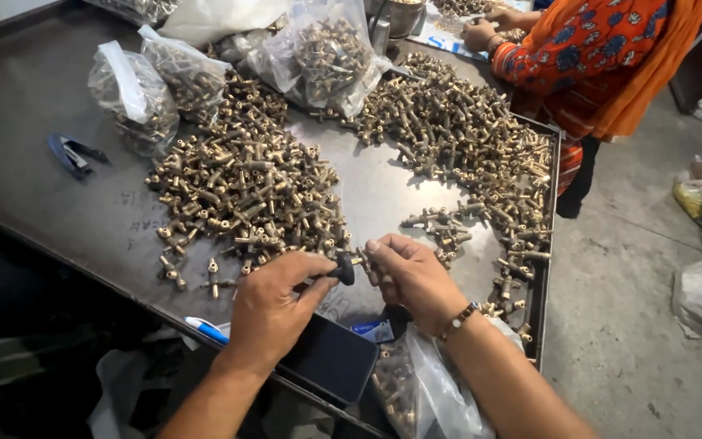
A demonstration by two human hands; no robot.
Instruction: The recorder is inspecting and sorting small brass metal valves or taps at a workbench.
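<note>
Brass fitting (pixel 361 258) is pinched between the fingertips of the right hand (pixel 412 276) at the near middle of the tabletop (pixel 34 106), just above its surface. A small black knob tool (pixel 344 268) is gripped by the left hand (pixel 274 305), thumb and fingers closed around it, and its dark head is held against the fitting. Both hands are kept close together, nearly touching.

Just far of the hands a large heap of brass fittings (pixel 245 183) is spread, and a second heap (pixel 457 130) is laid along the far right, reaching the raised right rim. Between the two heaps a bare strip of metal is left, running from the hands toward the far side. The near edge of the tabletop is passed under both wrists; a dark phone (pixel 331 358) and a blue-and-white pen (pixel 205 329) are set along it. A clear bag of fittings (pixel 416 390) is hung over the near right corner. At the far left, filled plastic bags (pixel 136 97) are stood, with a blue stapler (pixel 71 154) near them on open metal. Another person's hands (pixel 481 32) are seen at the far edge.
</note>
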